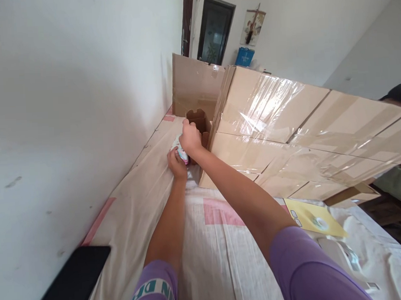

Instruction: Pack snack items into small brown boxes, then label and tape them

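Observation:
Both my arms reach far forward over a cloth-covered surface (206,257). My left hand (176,164) is closed around a small pink, white and teal packet (182,154). My right hand (189,137) is closed just above it, its fingers at the rim of a small brown cardboard insert (197,119) that stands beside a large tilted cardboard panel (286,118) covered in clear tape. Whether my right hand grips the packet or the insert is hidden by the knuckles.
A white wall (67,107) runs along the left. A black flat object (73,282) lies at the near left. A yellow card (313,218) rests under the panel's lower edge. An upright cardboard sheet (193,85) stands behind, with a dark door (214,30) beyond.

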A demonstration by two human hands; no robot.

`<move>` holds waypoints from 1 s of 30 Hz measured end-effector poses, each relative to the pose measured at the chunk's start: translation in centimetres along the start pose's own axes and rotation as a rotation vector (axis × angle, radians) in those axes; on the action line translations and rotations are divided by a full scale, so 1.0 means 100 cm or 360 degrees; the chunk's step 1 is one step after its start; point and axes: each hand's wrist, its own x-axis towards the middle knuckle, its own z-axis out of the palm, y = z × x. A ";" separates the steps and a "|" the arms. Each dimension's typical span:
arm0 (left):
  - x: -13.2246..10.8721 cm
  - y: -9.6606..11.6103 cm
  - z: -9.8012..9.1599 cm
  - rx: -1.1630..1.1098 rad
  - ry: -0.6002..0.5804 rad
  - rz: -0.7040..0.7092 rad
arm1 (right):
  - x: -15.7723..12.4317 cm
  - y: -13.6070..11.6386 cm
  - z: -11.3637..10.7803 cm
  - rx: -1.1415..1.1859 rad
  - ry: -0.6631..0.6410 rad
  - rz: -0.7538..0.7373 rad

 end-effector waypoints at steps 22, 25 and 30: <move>0.043 -0.035 -0.025 -0.0171 0.0630 -0.0466 | -0.027 -0.008 0.034 0.0852 0.0660 0.0477; 0.044 -0.037 -0.025 -0.0165 0.0625 -0.0485 | -0.023 -0.005 0.035 0.0935 0.0701 0.0524; 0.042 -0.035 -0.025 -0.0125 0.0582 -0.0527 | -0.032 0.008 0.045 0.0885 0.0568 0.0566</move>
